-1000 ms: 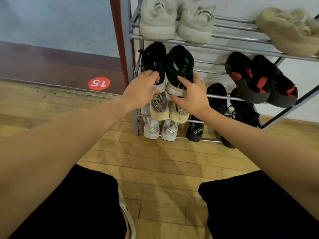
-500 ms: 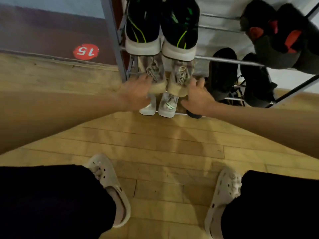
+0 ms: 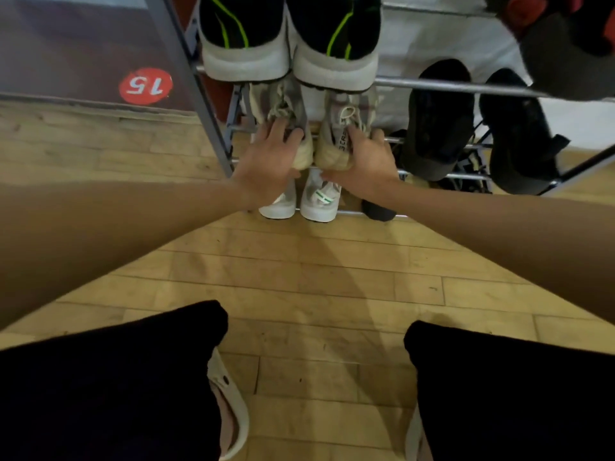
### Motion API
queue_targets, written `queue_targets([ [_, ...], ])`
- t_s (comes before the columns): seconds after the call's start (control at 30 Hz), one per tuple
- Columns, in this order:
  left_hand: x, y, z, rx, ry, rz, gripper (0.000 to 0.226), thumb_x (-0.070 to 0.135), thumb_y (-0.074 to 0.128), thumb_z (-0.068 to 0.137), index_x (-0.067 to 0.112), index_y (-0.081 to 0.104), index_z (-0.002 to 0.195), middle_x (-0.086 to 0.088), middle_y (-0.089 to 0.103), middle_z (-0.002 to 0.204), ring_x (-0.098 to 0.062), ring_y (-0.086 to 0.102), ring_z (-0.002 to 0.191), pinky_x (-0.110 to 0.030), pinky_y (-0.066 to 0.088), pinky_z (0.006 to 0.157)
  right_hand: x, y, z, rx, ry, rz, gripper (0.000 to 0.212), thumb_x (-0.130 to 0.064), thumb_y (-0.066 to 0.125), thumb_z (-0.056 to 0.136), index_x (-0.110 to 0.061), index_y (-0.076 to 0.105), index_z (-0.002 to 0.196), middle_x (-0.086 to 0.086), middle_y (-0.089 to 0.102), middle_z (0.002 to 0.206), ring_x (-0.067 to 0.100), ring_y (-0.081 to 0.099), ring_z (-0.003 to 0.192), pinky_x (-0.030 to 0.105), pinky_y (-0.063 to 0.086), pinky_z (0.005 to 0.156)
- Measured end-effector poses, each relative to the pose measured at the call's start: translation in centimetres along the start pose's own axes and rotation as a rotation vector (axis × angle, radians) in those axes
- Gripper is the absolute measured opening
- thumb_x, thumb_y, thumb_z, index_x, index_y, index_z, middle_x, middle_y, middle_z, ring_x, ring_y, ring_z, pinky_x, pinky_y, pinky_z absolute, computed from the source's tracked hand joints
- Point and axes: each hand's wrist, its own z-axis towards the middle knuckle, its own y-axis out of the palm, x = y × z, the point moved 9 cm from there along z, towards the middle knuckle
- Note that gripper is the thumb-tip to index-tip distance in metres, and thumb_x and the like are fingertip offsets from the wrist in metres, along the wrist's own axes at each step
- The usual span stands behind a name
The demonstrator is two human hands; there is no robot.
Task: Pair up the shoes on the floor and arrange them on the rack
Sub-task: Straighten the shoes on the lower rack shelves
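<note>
Hands [image 3: 266, 161] [image 3: 364, 168] rest on beige shoes [image 3: 336, 141], mid-rack [image 3: 466, 86].

A beige pair of laced sneakers [image 3: 312, 134] sits side by side, heels outward, on a middle tier of the metal rack [image 3: 432, 84], below black-and-green shoes [image 3: 289, 34] and above white sneakers [image 3: 301, 201]; black pairs [image 3: 476, 124] fill the right side.

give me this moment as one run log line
left hand on left beige shoe | right hand on right beige shoe | pair on rack | floor: no loose shoes seen
</note>
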Motion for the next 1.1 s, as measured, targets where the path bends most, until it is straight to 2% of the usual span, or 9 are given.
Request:
queue_targets([
  [0.17,-1.5,-0.7,-1.5,0.051,0.037,0.091,0.057,0.014,0.081,0.069,0.000,0.050,0.114,-0.027,0.051,0.120,-0.045,0.053,0.103,-0.050,0.055,0.076,-1.2,0.5,-0.2,0.067,-0.028,0.073,0.082,-0.052,0.072,0.075,-0.015,0.039,0.140,0.018,0.041,0.136,0.037,0.039,0.127,0.044,0.042,0.102],
  [0.27,-2.7,-1.1,-2.3,0.053,0.036,0.139,0.059,0.023,0.077,0.076,-0.002,0.045,0.119,-0.029,0.050,0.119,-0.046,0.051,0.104,-0.052,0.051,0.083,-3.2,1.0,0.0,0.053,-0.090,0.079,0.078,-0.051,0.070,0.078,-0.012,0.039,0.139,0.017,0.039,0.137,0.036,0.034,0.130,0.043,0.037,0.106],
  [0.37,-3.4,-1.3,-2.8,0.052,0.011,0.114,0.061,0.013,0.079,0.072,-0.007,0.046,0.120,-0.033,0.049,0.116,-0.050,0.049,0.103,-0.054,0.045,0.090,-4.2,1.7,0.0,0.032,-0.114,0.098,0.077,-0.049,0.072,0.078,-0.013,0.040,0.139,0.016,0.037,0.139,0.034,0.032,0.132,0.041,0.035,0.107],
  [0.53,-2.8,-2.1,-2.9,0.055,-0.016,0.096,0.053,-0.004,0.078,0.063,-0.004,0.053,0.110,-0.032,0.051,0.112,-0.046,0.053,0.096,-0.051,0.051,0.077,-3.8,1.6,0.1,-0.018,-0.137,0.012,0.085,-0.051,0.072,0.076,-0.016,0.035,0.143,0.017,0.039,0.136,0.035,0.035,0.129,0.042,0.040,0.103],
  [0.63,-2.0,-3.0,-2.9,0.101,-0.019,0.173,0.047,0.008,0.067,0.059,0.000,0.053,0.103,-0.026,0.053,0.107,-0.041,0.054,0.094,-0.048,0.046,0.080,-3.6,1.1,-1.6,-0.015,-0.225,-0.017,0.092,-0.039,0.072,0.080,-0.014,0.018,0.151,0.021,0.033,0.137,0.038,0.037,0.127,0.046,0.041,0.104],
  [0.7,-0.5,-4.1,-3.1,0.164,0.029,0.147,0.045,0.015,0.055,0.060,0.000,0.054,0.103,-0.022,0.054,0.106,-0.038,0.053,0.096,-0.046,0.042,0.085,-3.1,0.8,-3.9,0.024,-0.300,-0.057,0.090,-0.027,0.071,0.082,-0.007,0.017,0.150,0.021,0.036,0.131,0.035,0.044,0.118,0.039,0.044,0.099],
  [0.87,6.7,-3.7,-3.3,0.177,0.414,0.056,0.031,0.005,0.053,0.075,0.001,0.057,0.105,-0.017,0.056,0.105,-0.033,0.054,0.095,-0.038,0.037,0.083,2.4,-0.4,-8.8,-0.046,-0.301,-0.129,0.070,-0.010,0.064,0.080,-0.006,0.032,0.142,0.013,0.038,0.127,0.028,0.048,0.109,0.026,0.039,0.086],
  [1.0,11.2,-3.0,-1.0,0.048,0.394,-0.124,0.036,0.012,0.053,0.085,0.007,0.050,0.120,-0.012,0.050,0.120,-0.028,0.049,0.110,-0.038,0.041,0.091,9.0,-5.9,-9.6,0.147,-0.192,-0.212,0.054,-0.008,0.060,0.073,0.001,0.049,0.125,0.022,0.046,0.120,0.040,0.048,0.107,0.042,0.040,0.091],
  [1.1,14.2,-2.6,2.1,0.032,0.309,-0.198,0.047,0.018,0.057,0.086,0.008,0.045,0.131,-0.014,0.049,0.125,-0.030,0.053,0.109,-0.042,0.047,0.088,14.4,-9.9,-9.6,0.258,-0.016,-0.306,0.057,-0.011,0.060,0.077,-0.003,0.044,0.131,0.023,0.040,0.133,0.042,0.039,0.119,0.045,0.034,0.100],
])
